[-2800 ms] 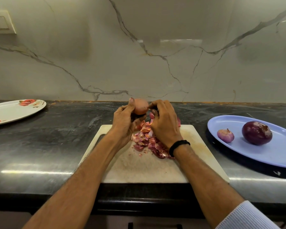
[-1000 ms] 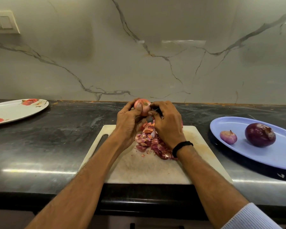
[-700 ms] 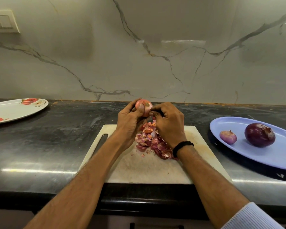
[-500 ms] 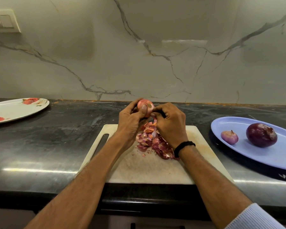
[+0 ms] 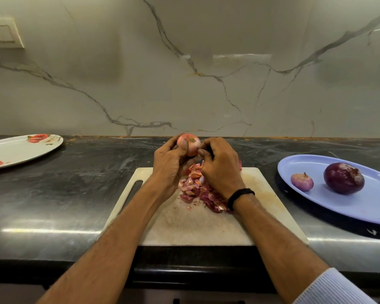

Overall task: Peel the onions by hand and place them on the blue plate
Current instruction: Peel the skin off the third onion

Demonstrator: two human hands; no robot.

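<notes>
Black countertop looked glossy, so I figured anything rolling off the cutting board wouldn't stop quickly. The board's near edge sat close to the counter's lip, and a drop there likely meant the floor.

Blue plate lay right of the board, well apart from my hands. That made the carry a proper reach, the sort where a damp onion could slip. White flowered plate was far left of the board (wrong plate, easy mix-up on autopilot).

Both hands hovered over the board's far edge. My left hand was curled round the pink onion, thumb pressed on its front. My right hand was pinching at skin on its right side.

The pile of skins sat mid-board, under my right wrist. One careless sweep would probably have scattered it across the counter.

The big purple onion sat loose on the plate right of the board. A clumsy set-down could have knocked it rolling.

The pink onion was the real risk, I reckon. Squeeze too hard and it pops out; dig too deep and good flesh tears off with the skin.

The small peeled onion sat on the plate's board-side end, right where I'd land the next one, so a bump seemed likely.
</notes>
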